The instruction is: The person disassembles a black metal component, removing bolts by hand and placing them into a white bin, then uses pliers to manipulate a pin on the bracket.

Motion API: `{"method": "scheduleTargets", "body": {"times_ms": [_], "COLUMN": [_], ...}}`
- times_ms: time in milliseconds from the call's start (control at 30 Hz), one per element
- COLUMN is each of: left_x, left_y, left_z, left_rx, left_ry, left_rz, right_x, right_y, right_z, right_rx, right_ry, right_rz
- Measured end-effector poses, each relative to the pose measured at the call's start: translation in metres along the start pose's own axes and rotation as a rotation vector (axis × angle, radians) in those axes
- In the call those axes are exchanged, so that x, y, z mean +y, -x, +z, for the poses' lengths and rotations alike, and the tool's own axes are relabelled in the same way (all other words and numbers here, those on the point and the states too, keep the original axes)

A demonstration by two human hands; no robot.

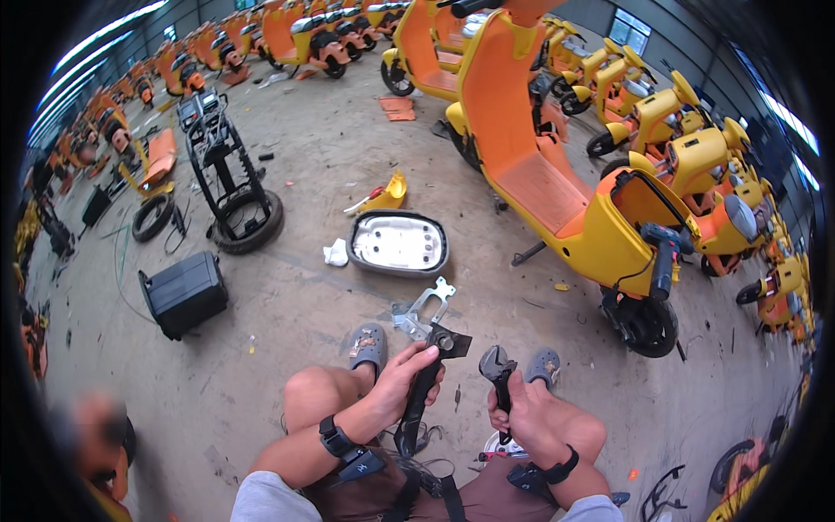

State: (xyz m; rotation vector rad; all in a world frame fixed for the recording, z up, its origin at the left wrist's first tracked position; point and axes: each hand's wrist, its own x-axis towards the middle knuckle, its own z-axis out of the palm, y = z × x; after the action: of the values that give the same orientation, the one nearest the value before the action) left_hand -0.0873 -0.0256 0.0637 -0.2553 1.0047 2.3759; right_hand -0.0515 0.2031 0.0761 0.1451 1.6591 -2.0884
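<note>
My left hand [403,380] is closed around a long black metal part [419,398] with a round hole and a flat plate at its upper end. Just beyond that end is a silver metal bracket [432,302]; whether the two are joined I cannot tell. An adjustable wrench [496,364] is gripped in my right hand [527,415], its jaw pointing up and away from me. The wrench and the black part are apart. Between my hands a small spring-like piece [457,398] lies on the floor.
Ahead lies an upturned seat [398,245] beside a white crumpled scrap [336,252] and a yellow piece [389,193]. A black box [183,294] and a stripped frame with a tyre [248,222] are left. At right stands a yellow-orange scooter [557,196] with a cordless drill [665,261] on it.
</note>
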Motion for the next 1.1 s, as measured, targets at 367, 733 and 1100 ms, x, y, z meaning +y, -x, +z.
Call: {"method": "scheduleTargets", "body": {"times_ms": [367, 733, 1100], "left_x": [0.004, 0.002, -0.003], "left_y": [0.007, 0.003, 0.003], "left_z": [-0.010, -0.012, -0.011], "left_rx": [0.187, 0.185, 0.191], "left_ry": [-0.002, -0.077, -0.030], "left_rz": [0.021, 0.006, 0.025], "right_x": [0.024, 0.027, 0.026], "right_y": [-0.019, -0.027, -0.026], "right_z": [0.014, 0.019, 0.007], "right_rx": [-0.073, 0.022, 0.069], "right_ry": [0.179, 0.350, 0.572], "right_rz": [-0.067, -0.064, -0.052]}}
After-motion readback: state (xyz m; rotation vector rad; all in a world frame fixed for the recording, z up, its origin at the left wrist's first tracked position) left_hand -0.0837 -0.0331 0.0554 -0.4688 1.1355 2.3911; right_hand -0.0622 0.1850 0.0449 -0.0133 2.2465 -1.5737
